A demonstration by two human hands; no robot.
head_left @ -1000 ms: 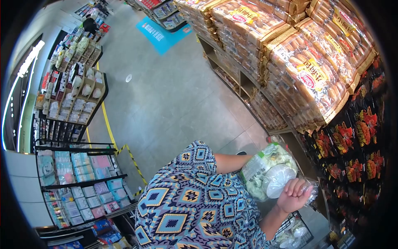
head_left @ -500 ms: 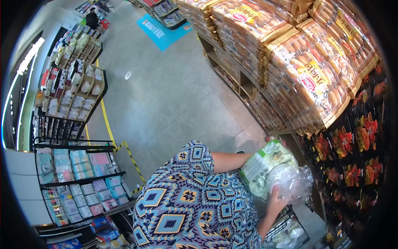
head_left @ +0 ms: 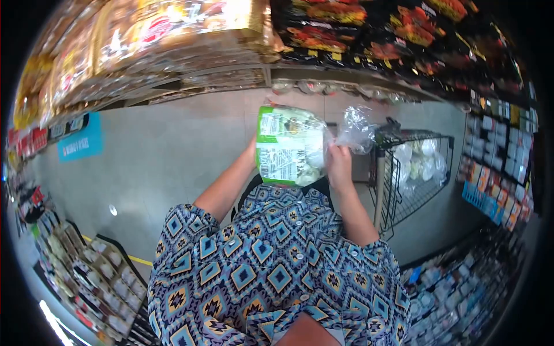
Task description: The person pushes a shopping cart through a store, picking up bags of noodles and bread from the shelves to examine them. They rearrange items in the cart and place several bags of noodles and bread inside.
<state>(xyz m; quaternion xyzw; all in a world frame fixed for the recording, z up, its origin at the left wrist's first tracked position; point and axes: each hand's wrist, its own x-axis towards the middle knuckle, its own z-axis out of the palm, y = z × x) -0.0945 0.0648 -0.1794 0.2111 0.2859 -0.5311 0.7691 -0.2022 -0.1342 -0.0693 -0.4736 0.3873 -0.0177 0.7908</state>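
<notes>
A clear plastic package with a green edge and a white printed label (head_left: 280, 147) is held up in front of my chest, with pale green and white contents showing. My left hand (head_left: 252, 151) is at its left side, with the fingers hidden behind it. On the right, my right hand (head_left: 339, 158) is closed on the gathered clear plastic at the package's right end. Loose crinkled clear plastic (head_left: 356, 130) sticks out beyond that hand.
A black wire cart (head_left: 412, 179) holding clear-wrapped items stands to my right. Shelves of packaged bread (head_left: 167, 40) and black packets (head_left: 398, 37) run across the front. Display racks (head_left: 95, 271) stand at lower left, others at right. Grey floor (head_left: 156, 167) lies between.
The view has swung to the right, bringing the cart and front shelves into fuller view. My right hand's fingers have closed on the plastic, and the package now faces me more squarely.
</notes>
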